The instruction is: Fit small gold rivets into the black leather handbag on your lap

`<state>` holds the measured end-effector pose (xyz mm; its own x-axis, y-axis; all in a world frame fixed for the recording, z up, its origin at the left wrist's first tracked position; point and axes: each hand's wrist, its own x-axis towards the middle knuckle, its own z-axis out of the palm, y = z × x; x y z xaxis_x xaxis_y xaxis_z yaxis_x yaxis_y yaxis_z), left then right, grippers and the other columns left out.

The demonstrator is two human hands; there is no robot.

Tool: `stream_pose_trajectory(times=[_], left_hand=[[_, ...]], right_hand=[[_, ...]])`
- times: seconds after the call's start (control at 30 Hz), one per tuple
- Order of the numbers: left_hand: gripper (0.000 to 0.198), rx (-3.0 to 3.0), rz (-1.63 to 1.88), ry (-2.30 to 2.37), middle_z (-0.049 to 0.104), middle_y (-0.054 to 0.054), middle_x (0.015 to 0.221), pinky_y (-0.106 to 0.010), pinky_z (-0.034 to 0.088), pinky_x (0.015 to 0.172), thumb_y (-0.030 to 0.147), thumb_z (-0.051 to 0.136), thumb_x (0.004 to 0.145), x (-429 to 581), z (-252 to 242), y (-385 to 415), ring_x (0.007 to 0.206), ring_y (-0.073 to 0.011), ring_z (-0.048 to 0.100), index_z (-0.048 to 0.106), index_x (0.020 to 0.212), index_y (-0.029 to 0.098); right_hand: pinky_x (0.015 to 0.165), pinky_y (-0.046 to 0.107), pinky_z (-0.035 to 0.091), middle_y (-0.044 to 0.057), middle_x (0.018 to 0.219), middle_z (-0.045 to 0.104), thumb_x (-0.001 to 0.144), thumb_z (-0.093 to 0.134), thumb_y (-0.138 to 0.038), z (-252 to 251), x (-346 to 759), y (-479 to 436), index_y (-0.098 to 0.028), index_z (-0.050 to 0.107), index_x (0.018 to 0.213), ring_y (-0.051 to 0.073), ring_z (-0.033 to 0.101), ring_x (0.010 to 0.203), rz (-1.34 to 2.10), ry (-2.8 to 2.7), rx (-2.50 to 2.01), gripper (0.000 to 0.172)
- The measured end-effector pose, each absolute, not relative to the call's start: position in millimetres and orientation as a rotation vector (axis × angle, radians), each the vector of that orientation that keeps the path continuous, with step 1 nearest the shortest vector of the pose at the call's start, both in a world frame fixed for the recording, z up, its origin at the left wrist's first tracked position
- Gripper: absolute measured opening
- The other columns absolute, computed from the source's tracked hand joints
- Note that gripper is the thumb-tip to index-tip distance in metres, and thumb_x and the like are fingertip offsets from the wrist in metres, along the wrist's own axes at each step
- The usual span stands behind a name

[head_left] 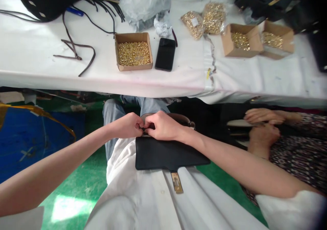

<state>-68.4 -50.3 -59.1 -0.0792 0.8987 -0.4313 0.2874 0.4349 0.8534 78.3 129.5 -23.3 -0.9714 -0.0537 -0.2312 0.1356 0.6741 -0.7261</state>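
Note:
A handbag lies across my lap, its black flap (168,154) folded toward me. A gold metal plate (176,183) sticks out from the flap's near edge. Behind the flap curves a brownish handle (176,117). My left hand (129,125) is closed in a pinch at the bag's left end, just beyond the flap. Fingertip to fingertip with it, my right hand (162,126) pinches at the same spot. Something small and dark shows between the fingers, but they cover most of it and I cannot tell what it is.
Ahead stands a white-covered table (102,78) with a box of gold metal pieces (116,53), a black phone (165,54), cords (76,51) and bags of gold pieces (214,17). More cardboard boxes (230,48) stand right. A co-worker's hands (264,124) are at my right.

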Motion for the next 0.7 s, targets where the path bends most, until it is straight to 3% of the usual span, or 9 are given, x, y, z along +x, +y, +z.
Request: stream_pose_trajectory(times=[0.23, 0.4, 0.57, 0.63, 0.7], left_hand=[[0.020, 1.209, 0.765, 1.667, 0.036, 0.005, 0.065, -0.031, 0.025, 0.057, 0.018, 0.062, 0.074, -61.7, -51.7, -52.2, 0.065, -0.0120, 0.032, 0.045, 0.064, 0.019], [0.015, 1.097, 0.807, 1.702, 0.042, 0.005, 0.067, -0.031, 0.025, 0.058, 0.018, 0.062, 0.075, -58.9, -58.4, -55.5, 0.068, -0.0133, 0.035, 0.049, 0.067, 0.019], [0.002, 0.977, 0.811, 1.718, 0.044, 0.004, 0.070, -0.032, 0.023, 0.060, 0.021, 0.056, 0.075, -45.9, -78.4, -64.8, 0.069, -0.0146, 0.034, 0.057, 0.073, 0.019], [0.005, 0.960, 0.818, 1.724, 0.043, 0.003, 0.070, -0.033, 0.023, 0.062, 0.025, 0.058, 0.075, -45.7, -103.8, -59.8, 0.070, -0.0156, 0.034, 0.058, 0.073, 0.020], [0.020, 0.880, 0.779, 1.686, 0.041, 0.002, 0.065, -0.032, 0.025, 0.061, 0.033, 0.070, 0.061, -52.2, -131.0, -44.6, 0.067, -0.0165, 0.037, 0.055, 0.063, 0.020]], right_hand=[[0.070, 0.026, 0.047, -0.001, 0.083, 0.080, 0.082, 0.077, -0.010, -25.6, 83.7, 128.8, -0.019, 0.082, 0.089, 0.014, 0.071, 0.073, -1.294, 2.634, 0.092, 0.013], [0.069, 0.026, 0.046, -0.001, 0.078, 0.078, 0.083, 0.074, -0.012, -27.8, 81.2, 130.1, -0.019, 0.081, 0.085, 0.015, 0.071, 0.072, -1.244, 2.661, 0.131, 0.010], [0.074, 0.028, 0.052, 0.004, 0.094, 0.085, 0.083, 0.072, -0.023, -27.4, 78.7, 128.2, -0.022, 0.084, 0.095, 0.023, 0.080, 0.088, -1.095, 2.694, 0.015, 0.017], [0.072, 0.028, 0.053, 0.003, 0.098, 0.086, 0.082, 0.074, -0.031, -33.0, 74.9, 134.5, -0.025, 0.083, 0.097, 0.026, 0.082, 0.091, -0.991, 2.692, 0.000, 0.018], [0.065, 0.025, 0.052, -0.002, 0.097, 0.086, 0.084, 0.076, -0.036, -37.9, 69.5, 146.3, -0.030, 0.082, 0.100, 0.023, 0.081, 0.089, -0.968, 2.612, -0.011, 0.017]])
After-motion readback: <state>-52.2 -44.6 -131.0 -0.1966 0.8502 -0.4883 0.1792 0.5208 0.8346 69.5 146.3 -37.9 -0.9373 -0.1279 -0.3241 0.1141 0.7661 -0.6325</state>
